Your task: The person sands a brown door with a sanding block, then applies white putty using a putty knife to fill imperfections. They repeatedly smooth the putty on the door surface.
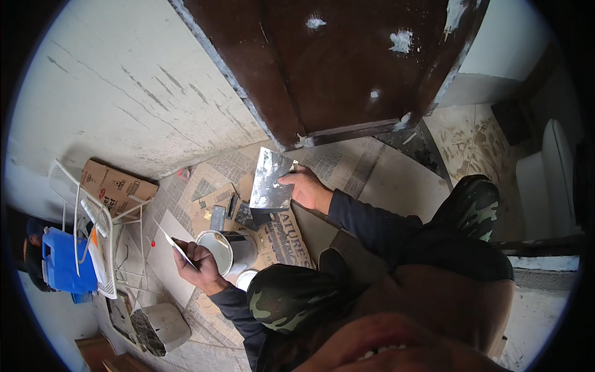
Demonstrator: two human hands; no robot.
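Note:
My left hand (201, 266) is closed on a thin, pale putty scraper (176, 247), seen almost edge-on and pointing up to the left. In my right hand (308, 189) I grip a flat metal plate (271, 180) by its right edge, thumb on top. White putty is smeared over its grey face. The two tools are apart. Between my hands and below them stands an open bucket (243, 251) with whitish residue inside. A smaller white container (246, 279) sits beside it, partly hidden by my knee.
A brown door (359, 68) with white filler patches stands ahead. Printed cardboard (284, 239) lies on the tiled floor, with a small grey block (217, 218) on it. Left are a white metal chair (105, 248), blue jerrycan (67, 260) and cardboard box (114, 186). A toilet (545, 180) is right.

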